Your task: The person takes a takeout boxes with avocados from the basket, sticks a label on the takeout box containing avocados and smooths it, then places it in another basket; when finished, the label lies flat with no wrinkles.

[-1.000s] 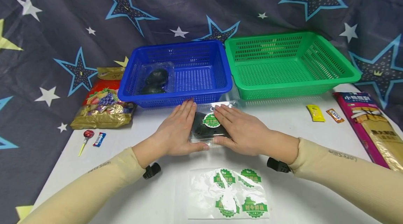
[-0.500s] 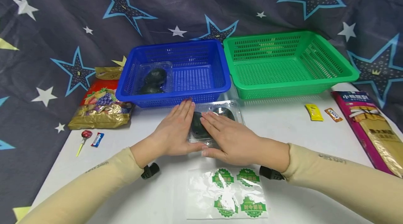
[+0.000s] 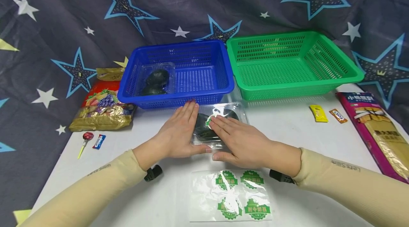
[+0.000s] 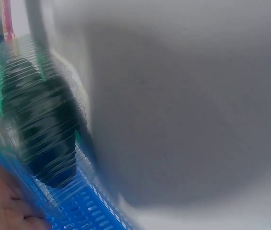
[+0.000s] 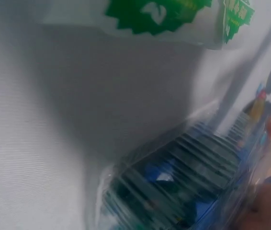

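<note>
A clear plastic clamshell box (image 3: 243,115) holds dark oval fruits (image 3: 202,129) that look like avocados, in front of the blue basket. My left hand (image 3: 179,133) lies along the box's left side, fingers straight and pointing at the basket. Across the lid, my right hand (image 3: 241,140) presses with straight fingers; its fingertips cover most of a round green and white sticker (image 3: 208,122). Ribbed box walls with the fruit (image 4: 39,124) inside show in the left wrist view. The right wrist view has the box (image 5: 174,187) from its other side.
Near the front lies a sheet of green stickers (image 3: 199,198). Behind stand a blue basket (image 3: 175,98) with another fruit box (image 3: 172,78), and a green basket (image 3: 287,88). A candy bag (image 3: 105,110), lollipop (image 3: 87,136), small wrapped sweets (image 3: 318,113) and a magenta packet (image 3: 361,127) lie at the sides.
My right hand slid left across the lid, covering the sticker, then shifted slightly back right, so part of the sticker shows again. My left hand stays at the box's left side.
</note>
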Tool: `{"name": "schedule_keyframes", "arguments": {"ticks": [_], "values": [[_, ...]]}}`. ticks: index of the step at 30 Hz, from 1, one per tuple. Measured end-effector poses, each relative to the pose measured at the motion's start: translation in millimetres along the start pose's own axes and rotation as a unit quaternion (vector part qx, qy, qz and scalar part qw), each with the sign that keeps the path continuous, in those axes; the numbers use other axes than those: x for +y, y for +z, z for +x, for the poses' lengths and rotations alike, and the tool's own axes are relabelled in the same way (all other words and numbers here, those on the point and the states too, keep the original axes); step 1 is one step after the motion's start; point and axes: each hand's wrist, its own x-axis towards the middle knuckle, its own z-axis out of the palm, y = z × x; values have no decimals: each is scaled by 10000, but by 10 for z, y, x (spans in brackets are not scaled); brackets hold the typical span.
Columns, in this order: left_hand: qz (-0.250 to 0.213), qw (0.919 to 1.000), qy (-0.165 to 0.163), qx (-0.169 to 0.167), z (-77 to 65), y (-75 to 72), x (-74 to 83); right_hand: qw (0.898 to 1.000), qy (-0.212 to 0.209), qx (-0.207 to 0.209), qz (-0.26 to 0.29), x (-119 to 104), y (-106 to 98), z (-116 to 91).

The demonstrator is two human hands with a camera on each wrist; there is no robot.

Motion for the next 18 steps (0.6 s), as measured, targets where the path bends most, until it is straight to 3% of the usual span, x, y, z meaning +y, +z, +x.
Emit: {"name": "schedule_keyframes", "arguments": {"ticks": [18], "values": [[-58,10000,-55,-9,2,-8,24,9999,103,93,-2,149,-45,-254]]}}
